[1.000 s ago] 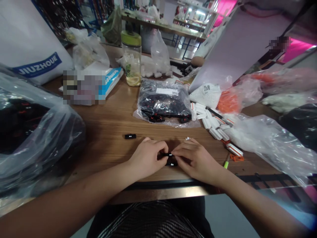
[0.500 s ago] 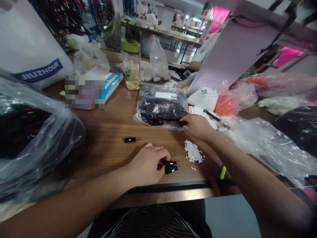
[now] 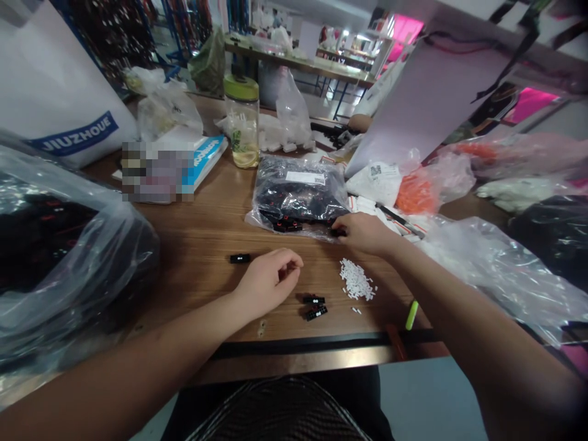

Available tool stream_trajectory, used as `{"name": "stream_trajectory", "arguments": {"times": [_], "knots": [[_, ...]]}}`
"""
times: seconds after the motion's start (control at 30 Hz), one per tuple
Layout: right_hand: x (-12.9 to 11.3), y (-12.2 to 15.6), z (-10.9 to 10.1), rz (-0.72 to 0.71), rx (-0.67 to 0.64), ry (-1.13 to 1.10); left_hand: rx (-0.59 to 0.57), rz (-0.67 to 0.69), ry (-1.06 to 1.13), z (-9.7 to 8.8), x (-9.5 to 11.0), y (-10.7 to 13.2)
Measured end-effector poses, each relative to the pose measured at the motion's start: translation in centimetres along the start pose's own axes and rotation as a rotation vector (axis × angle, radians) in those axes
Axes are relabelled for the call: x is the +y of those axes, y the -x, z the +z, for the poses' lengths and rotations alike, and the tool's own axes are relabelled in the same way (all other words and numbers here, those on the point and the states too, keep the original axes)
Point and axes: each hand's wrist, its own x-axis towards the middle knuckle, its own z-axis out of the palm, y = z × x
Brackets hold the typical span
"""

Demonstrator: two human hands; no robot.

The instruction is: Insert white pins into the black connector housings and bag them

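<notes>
Counter (image 3: 193, 233): I am looking down on brown wood grain, with a dark strip (image 3: 294, 346) running along its near edge.
Left hand (image 3: 269, 278): It is curling loosely over the wood, its grip leaving a narrow gap between thumb and fingers.
Right hand (image 3: 362, 233): It is reaching to the near right corner of the bagged parts (image 3: 301, 193), fingers covering some of a dark piece (image 3: 336, 233); I cannot tell whether its grip is closing on it.
Black pair (image 3: 315, 300): Two small pieces with white dots are lying close together near the front edge.
Single black piece (image 3: 239, 259): It is lying just left of the left hand.
White pegs (image 3: 356, 280): A loose pile is spreading to the right of the pair.
Green stick (image 3: 412, 315): It is lying beside the right forearm.
Left side: A large clear bag (image 3: 131, 229) is bulging with black and red parts; a white sack (image 3: 55, 92) is standing behind.
Back row: A blue-and-white book (image 3: 206, 156) is lying near a green-lidded bottle (image 3: 245, 131).
Right side: An orange-filled bag (image 3: 416, 195) and clear plastic (image 3: 487, 263) are crowding the wood.
Room: A white panel (image 3: 422, 98) is leaning; beyond, a farther counter (image 3: 331, 68) is standing on blue legs.
</notes>
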Motion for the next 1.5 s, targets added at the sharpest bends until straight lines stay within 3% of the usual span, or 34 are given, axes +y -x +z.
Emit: {"name": "stream_trajectory", "arguments": {"times": [0.2,0.4,0.57,0.73,0.8,0.87,1.0,1.37,1.5], "knots": [[-0.6,0.9,-1.0,-0.050,0.062,-0.127,0.021,-0.030,-0.030,-0.1,-0.2,-0.8],[-4.9,3.6,-1.2,-0.371,0.064,-0.420,0.014,-0.018,-0.071,0.3,0.2,-2.3],[-7.7,4.3,0.3,-0.218,0.003,-0.569,-0.059,-0.078,-0.026,1.1,-0.2,-2.4],[-5.1,6.7,0.1,-0.151,0.009,-0.684,-0.140,-0.058,-0.086,0.6,-0.1,-2.2],[-2.9,8.8,0.3,-0.056,0.088,-0.549,-0.160,-0.015,-0.155,0.4,0.1,-2.0],[-0.7,11.1,1.1,0.079,0.073,-0.395,-0.164,0.028,-0.202,0.3,0.2,-1.7],[1.8,14.3,3.3,0.264,0.019,-0.397,-0.168,0.050,-0.241,0.3,0.3,-1.4],[1.9,14.9,5.6,0.351,0.069,-0.563,-0.163,0.053,-0.248,0.3,0.0,-1.3],[0.3,13.9,4.8,0.315,0.176,-0.692,-0.164,0.000,-0.240,0.4,0.3,-1.3]]}}
